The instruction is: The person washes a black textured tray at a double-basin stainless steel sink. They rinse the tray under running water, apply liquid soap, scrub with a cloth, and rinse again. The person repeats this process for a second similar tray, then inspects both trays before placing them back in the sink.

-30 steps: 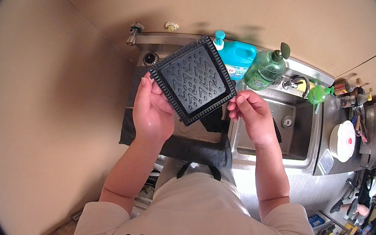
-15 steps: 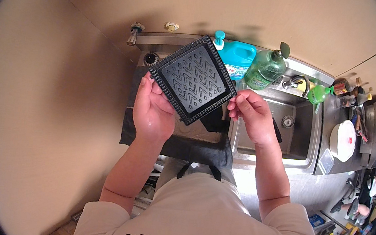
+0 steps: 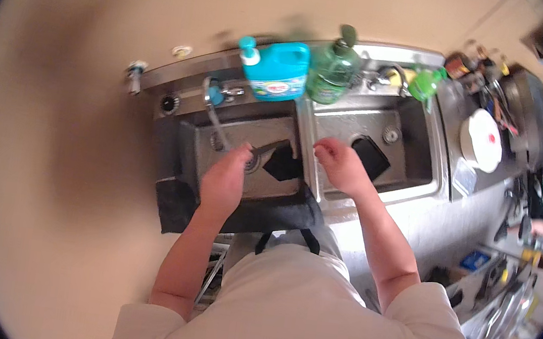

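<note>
nearest, the left hand (image 3: pixel 223 180), fingers curled, and the right hand (image 3: pixel 339 165), fingertips drawn narrow; whether either grips anything cannot be told. between them, in or over the left basin (image 3: pixel 284 127), shows a black piece (image 3: pixel 284 164) of uncertain stiffness. in the right basin (image 3: pixel 346 120), a flat black tray (image 3: pixel 370 157) appears light, stiff, slippery if wet, best held by its rim. the divider (image 3: pixel 306 126) and, farther, teal (image 3: pixel 276 74) and green bottles (image 3: pixel 331 78) limit sideways and forward room.

In the steel double sink (image 3: pixel 353 123) we see two black items (image 3: pixel 284 163); along its back, a blue jug (image 3: pixel 285 75) and large green bottle (image 3: pixel 333 76).
</note>
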Motion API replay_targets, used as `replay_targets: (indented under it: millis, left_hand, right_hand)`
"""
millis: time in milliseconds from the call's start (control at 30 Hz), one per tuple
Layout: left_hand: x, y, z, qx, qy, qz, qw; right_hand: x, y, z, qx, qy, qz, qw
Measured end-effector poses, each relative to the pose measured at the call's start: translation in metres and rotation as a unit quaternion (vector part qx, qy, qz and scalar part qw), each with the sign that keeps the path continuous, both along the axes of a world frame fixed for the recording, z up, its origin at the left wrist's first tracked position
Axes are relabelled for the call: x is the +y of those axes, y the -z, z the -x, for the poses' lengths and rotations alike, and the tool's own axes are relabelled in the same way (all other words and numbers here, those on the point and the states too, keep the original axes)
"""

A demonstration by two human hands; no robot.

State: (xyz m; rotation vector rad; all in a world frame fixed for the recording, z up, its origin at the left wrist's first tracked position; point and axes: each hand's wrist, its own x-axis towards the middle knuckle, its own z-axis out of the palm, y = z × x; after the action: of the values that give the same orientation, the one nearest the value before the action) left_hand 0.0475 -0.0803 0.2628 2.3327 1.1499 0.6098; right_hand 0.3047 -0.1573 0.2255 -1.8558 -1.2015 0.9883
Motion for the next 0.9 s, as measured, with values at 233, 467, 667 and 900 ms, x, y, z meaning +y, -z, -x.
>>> replay_targets:
  millis: [233,467,667,900]
  left_hand:
    - [0.018,0.048,-0.022,-0.063,0.200,-0.131,0.969]
    - [0.022,0.018,-0.058,-0.174,0.382,-0.014,0.908]
    - [0.011,-0.013,-0.055,-0.249,0.245,0.033,0.936]
    - [-0.059,0.029,-0.094,-0.125,0.404,0.063,0.904]
  right_hand:
    - [-0.046,0.002,0.005,-0.359,-0.023,0.056,0.931]
    - [-0.035,-0.010,0.033,-0.251,-0.171,-0.054,0.951]
    - [-0.079,-0.054,-0.029,0.080,0.381,-0.002,0.921]
    - [-0.217,-0.028,-0.062,-0.214,0.411,0.027,0.886]
